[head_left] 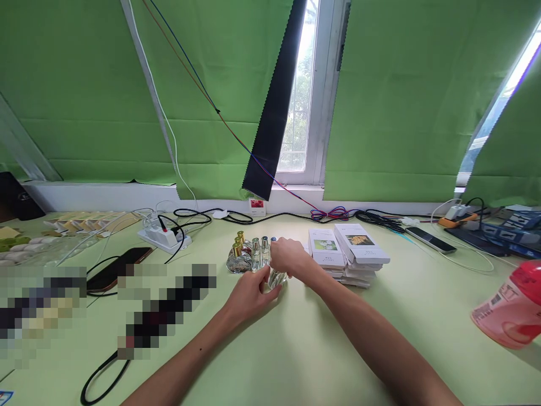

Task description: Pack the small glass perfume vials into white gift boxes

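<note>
Both hands are meeting on the pale green table (pixel 296 349): the left hand (pixel 249 296) and the right hand (pixel 289 258) are curling around a small glass bottle (pixel 276 279). More little bottles (pixel 247 254) are standing just behind, with white boxes (pixel 346 251) sitting nearby.

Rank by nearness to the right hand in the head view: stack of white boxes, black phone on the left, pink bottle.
From the right hand:
1. stack of white boxes, just to its right.
2. black phone, far left of it.
3. pink bottle, at the table's right edge.
</note>
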{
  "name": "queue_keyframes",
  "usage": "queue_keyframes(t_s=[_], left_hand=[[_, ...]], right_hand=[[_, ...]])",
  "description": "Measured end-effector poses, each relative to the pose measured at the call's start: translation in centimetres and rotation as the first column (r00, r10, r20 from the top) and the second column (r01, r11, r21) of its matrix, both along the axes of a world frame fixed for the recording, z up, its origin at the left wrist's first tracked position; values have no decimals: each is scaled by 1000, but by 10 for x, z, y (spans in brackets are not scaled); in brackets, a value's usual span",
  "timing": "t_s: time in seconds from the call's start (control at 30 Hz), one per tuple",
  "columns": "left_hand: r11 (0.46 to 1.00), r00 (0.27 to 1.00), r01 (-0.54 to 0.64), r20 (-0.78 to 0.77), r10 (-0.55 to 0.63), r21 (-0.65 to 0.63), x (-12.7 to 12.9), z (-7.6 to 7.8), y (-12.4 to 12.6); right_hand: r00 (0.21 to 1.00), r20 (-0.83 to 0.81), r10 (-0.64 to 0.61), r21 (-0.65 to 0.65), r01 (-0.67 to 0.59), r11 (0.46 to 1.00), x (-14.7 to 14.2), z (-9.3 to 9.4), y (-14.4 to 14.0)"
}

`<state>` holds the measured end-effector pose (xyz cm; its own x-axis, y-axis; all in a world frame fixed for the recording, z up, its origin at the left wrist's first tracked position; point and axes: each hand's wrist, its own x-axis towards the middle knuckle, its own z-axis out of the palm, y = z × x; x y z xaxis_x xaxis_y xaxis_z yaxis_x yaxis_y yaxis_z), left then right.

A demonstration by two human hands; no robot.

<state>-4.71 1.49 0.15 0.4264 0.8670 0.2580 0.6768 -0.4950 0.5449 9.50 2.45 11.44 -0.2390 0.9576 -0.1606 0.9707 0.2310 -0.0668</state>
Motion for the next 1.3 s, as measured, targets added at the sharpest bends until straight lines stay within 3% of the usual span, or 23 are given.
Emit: queue_keyframes(t_s=[0.23,0.73,1.3], left_hand=[[996,997,74,-9,-74,-45,4,2,-8],[977,959,212,-188,-212,-20,10,6,-20],[994,978,100,-179,-106,-37,10,5,-16]], right_hand=[[1000,3,-27,-16,27,1000,4,1,1],[998,-17,-66,2,66,998,14,-6,15],[994,-56,-95,56,98,994,19,-12,28]])
